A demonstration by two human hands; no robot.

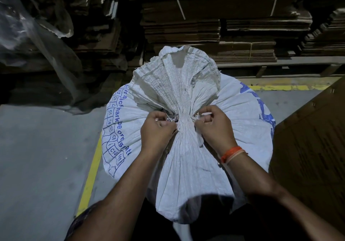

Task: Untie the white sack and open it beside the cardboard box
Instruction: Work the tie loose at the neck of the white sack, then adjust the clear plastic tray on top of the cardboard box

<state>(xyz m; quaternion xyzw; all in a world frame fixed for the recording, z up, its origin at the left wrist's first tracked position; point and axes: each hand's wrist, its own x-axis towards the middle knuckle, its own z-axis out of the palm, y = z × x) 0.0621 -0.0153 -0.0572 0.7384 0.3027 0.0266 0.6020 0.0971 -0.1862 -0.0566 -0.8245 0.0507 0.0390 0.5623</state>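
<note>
Both forearms reach forward, left hand (157, 128) and right hand (214, 127) pinching the white sack's (186, 158) neck.

Both hands' grip, left hand (157, 128) and right hand (214, 127), on white sack (186, 156) neck.

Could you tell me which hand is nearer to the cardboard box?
Right. The right hand grips the sack neck on the side facing the box; the left hand grips the far side.

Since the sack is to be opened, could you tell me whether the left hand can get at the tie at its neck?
Probably yes: the left hand already pinches at the gathered neck of the white sack, nothing covering it.
</note>
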